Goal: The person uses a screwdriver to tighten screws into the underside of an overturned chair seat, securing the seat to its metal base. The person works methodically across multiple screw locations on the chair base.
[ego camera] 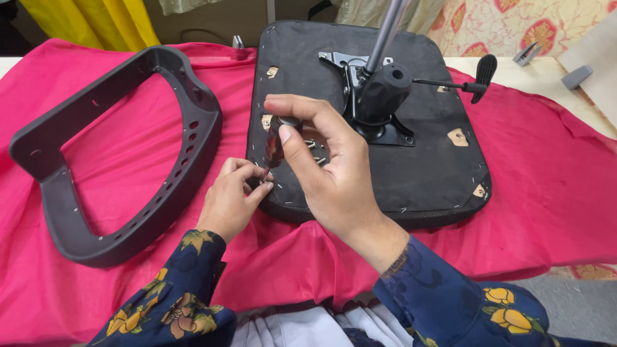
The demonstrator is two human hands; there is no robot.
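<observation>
A black chair seat point(424, 160) lies upside down on the red cloth, its metal mechanism plate point(379, 103) and gas cylinder pole point(385, 32) pointing up. My right hand point(328, 167) grips the dark handle of a screwdriver point(275, 144), held upright over the seat's near left corner. My left hand point(231, 196) pinches at the screwdriver's tip, where a small screw seems to sit against the seat edge. A few loose screws point(313, 149) lie on the seat beside my right hand.
A dark grey plastic chair frame part point(128, 154) with rows of holes lies to the left on the red cloth point(546, 193). A black lever point(479, 77) sticks out of the mechanism to the right. Yellow fabric hangs at the back left.
</observation>
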